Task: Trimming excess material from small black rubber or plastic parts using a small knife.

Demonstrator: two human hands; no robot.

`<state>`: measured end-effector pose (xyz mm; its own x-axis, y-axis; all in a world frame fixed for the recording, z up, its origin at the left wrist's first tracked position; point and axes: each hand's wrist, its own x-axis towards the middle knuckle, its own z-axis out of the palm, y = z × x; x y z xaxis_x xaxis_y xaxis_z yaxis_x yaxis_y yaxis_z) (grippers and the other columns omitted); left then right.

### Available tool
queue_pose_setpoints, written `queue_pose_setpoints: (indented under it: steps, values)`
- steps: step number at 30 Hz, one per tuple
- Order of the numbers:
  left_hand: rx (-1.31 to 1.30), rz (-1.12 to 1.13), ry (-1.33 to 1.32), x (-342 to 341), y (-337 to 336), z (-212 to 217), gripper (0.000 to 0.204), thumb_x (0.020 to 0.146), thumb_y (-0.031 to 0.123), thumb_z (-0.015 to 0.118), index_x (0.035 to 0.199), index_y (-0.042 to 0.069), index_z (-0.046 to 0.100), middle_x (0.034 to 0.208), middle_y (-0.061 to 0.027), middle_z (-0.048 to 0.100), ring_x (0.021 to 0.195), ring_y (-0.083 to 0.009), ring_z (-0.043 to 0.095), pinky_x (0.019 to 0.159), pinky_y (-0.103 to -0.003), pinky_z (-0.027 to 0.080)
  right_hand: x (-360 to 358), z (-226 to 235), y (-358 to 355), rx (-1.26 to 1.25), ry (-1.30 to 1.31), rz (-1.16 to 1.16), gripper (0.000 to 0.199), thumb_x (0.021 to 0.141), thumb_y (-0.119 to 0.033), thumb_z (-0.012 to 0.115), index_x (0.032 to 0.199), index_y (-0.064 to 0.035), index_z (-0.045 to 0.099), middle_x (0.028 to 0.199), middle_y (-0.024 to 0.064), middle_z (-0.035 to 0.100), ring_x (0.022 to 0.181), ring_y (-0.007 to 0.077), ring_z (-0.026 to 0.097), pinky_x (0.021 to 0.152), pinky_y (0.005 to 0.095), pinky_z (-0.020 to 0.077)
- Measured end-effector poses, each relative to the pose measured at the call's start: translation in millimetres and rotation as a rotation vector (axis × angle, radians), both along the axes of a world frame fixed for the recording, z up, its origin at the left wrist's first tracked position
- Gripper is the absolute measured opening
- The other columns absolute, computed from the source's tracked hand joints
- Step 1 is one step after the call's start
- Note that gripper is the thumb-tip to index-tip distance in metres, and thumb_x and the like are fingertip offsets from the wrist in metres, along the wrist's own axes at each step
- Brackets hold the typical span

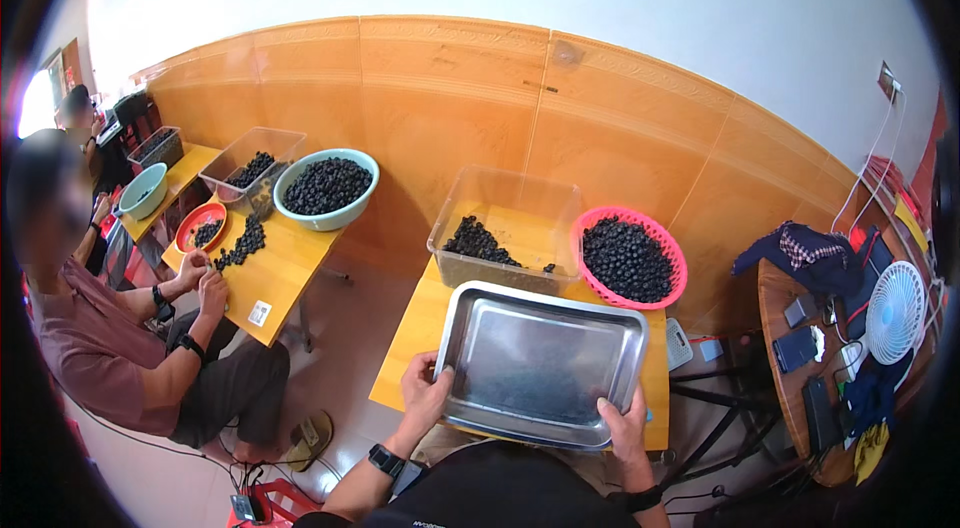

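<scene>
- Left hand: closed on the near-left edge of the metal tray, thumb over the rim, fingers outside and partly hidden.
- Right hand: closed on the tray's near-right corner, thumb pressed inside the rim; its other fingers are mostly out of sight beneath.
- Metal tray: held between both hands above the near part of a yellow table; whether its underside touches the tabletop cannot be told. Its floor looks darker toward the middle, perhaps a reflection.
- Clear plastic bin: just beyond the tray, with small dark pieces heaped mostly at its left.
- Pink basket: beyond the tray's far-right corner, beside the bin, filled with similar dark pieces.
- Round wooden table: well to the tray's right, bearing a pale blue fan and dark cloth.
- Co-worker: well to the tray's left, hands together over another yellow table.
- Green basin: beyond the tray and to its left, on that second table, piled with dark pieces.
</scene>
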<state>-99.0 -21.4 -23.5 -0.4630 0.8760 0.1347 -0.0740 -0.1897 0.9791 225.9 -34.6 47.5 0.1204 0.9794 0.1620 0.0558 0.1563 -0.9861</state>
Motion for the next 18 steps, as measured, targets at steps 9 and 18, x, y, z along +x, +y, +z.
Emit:
queue_pose_setpoints:
  steps: [9, 18]
  values:
    - [0.175, 0.061, -0.083, -8, 92, 43, 0.029, 0.1, 0.019, 0.072, 0.116, -0.003, 0.064, 0.101, -0.0032, 0.066, 0.094, -0.0101, 0.06, 0.087, -0.028, 0.05, 20, 12, 20, 0.021, 0.156, -0.195, 0.035, 0.095, -0.007, 0.066, 0.128, 0.0037, 0.061, 0.108, 0.0097, 0.07, 0.087, 0.0157, 0.064, 0.08, 0.0302, 0.0516]
    - [-0.174, 0.474, 0.168, -46, 241, 25, 0.075, 0.087, 0.033, 0.077, 0.144, -0.004, 0.046, 0.139, -0.0227, 0.056, 0.122, -0.0346, 0.059, 0.106, -0.042, 0.046, 19, 33, 26, 0.114, 0.187, -0.294, 0.058, 0.1, -0.008, 0.062, 0.153, 0.0045, 0.041, 0.139, 0.0163, 0.055, 0.12, 0.0259, 0.061, 0.105, 0.0374, 0.0483]
